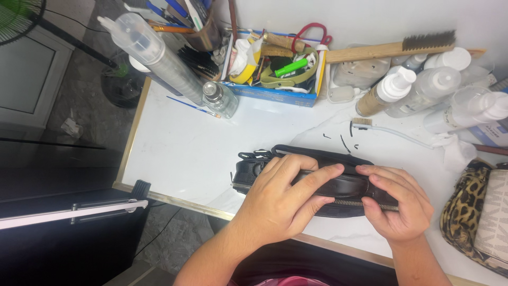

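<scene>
- we see the left hand (278, 204) pressed flat over the black leather bag (338, 185), its fingers stretched across the top; the grip is open, resting on the bag rather than closed around it.
- the right hand (397, 204) sits at the bag's right end, fingers curled over the edge by the metal zipper (346, 202); its grip is closed on the bag.
- the bag lies on its side on the white table (180, 153), close to the table's near edge, with a clasp sticking out at its left end.
- just right of the bag sits a leopard-print bag (463, 212).
- beyond the bag, a little to its right, lies a toothbrush (389, 130), with small dark scraps beside it.
- farther back from the bag stands a blue box (275, 92) crammed with tools, a small glass bottle (219, 99) left of it.
- behind the bag to the right, plastic bottles (428, 87) cluster, and a wooden wire brush (391, 48) leans at the wall.
</scene>
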